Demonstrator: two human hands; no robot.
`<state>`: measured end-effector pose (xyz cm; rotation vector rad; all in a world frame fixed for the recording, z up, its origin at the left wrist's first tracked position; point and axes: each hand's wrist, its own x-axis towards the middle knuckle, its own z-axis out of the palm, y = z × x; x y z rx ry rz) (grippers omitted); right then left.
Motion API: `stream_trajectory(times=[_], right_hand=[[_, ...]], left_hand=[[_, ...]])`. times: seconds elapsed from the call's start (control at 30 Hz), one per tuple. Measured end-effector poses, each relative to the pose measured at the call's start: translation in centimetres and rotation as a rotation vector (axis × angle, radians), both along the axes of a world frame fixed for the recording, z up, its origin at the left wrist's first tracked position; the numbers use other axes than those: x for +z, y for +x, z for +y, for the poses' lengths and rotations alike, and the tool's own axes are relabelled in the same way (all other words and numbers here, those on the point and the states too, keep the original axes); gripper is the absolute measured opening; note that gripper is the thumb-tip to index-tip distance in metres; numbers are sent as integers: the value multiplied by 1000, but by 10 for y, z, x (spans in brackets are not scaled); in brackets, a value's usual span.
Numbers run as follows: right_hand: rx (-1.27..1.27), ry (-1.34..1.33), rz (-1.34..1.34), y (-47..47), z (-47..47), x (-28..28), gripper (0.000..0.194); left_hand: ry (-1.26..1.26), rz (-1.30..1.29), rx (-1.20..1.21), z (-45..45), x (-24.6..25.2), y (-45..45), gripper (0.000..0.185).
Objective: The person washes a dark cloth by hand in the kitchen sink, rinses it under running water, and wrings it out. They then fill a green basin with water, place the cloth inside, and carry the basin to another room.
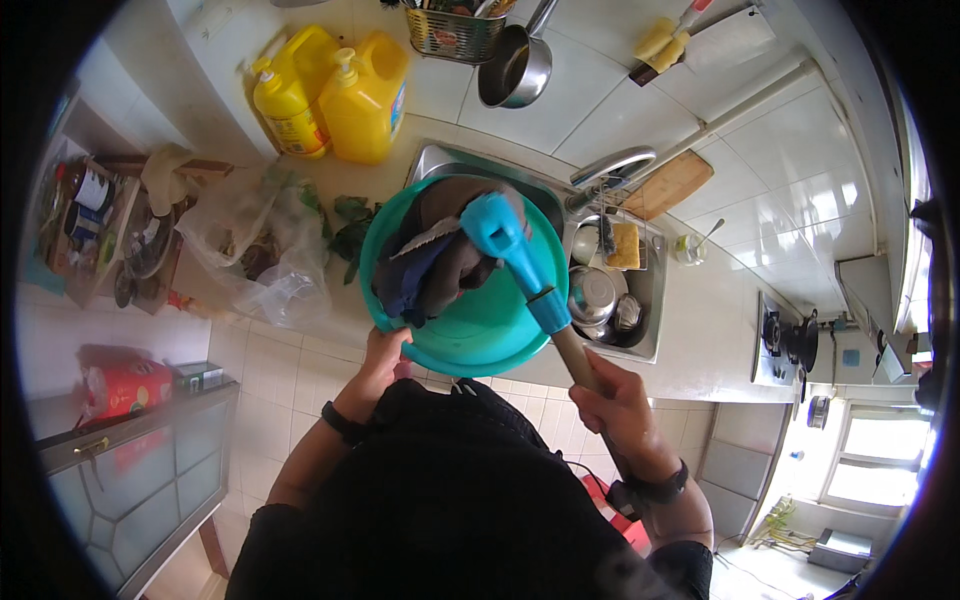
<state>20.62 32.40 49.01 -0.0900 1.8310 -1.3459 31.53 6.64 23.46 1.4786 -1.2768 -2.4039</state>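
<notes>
My left hand (384, 354) grips the near-left rim of a round turquoise plastic basin (480, 341). In the basin lies a bundle of dark brown and navy cloth (439, 259), bunched toward the left and back. My right hand (619, 401) is closed around the brownish pole (571, 356) of what looks like a mop. Its blue plastic head (504, 236) rests over the cloth, and whether the two are joined I cannot tell. The basin sits partly over the left bowl of a stainless steel sink (652, 300).
Metal bowls (592, 292) fill the right bowl below the faucet (615, 165). Two yellow pump jugs (364, 105) stand behind. Leafy greens (351, 225) and a clear plastic bag (262, 255) lie left. A gas stove (769, 337) is far right; a glass-fronted cabinet (142, 465) stands left.
</notes>
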Motion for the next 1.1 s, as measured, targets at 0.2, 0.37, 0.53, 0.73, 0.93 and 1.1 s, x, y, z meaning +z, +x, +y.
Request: stream_trajectory(times=[0.2,0.37,0.53,0.73,0.93,1.1], right_hand=[[139,257,147,-19,13,-66,50],[350,549,694,-41,21,-100,58],[480,742,868,-38,4,-120,51],[558,859,938,-36,-17,-159,55],[522,677,756,-38,3,-166,65],[270,717,1383,1,12,-166,65]], left_hand=[[-23,26,-29,3,3,0,15],[-50,87,-32,6,-4,-2,15],[-60,78,-73,6,-4,-4,18],[-23,117,-114,5,2,-8,21],[-31,100,-85,11,0,-12,21],[-22,26,-99,13,-6,-10,16]])
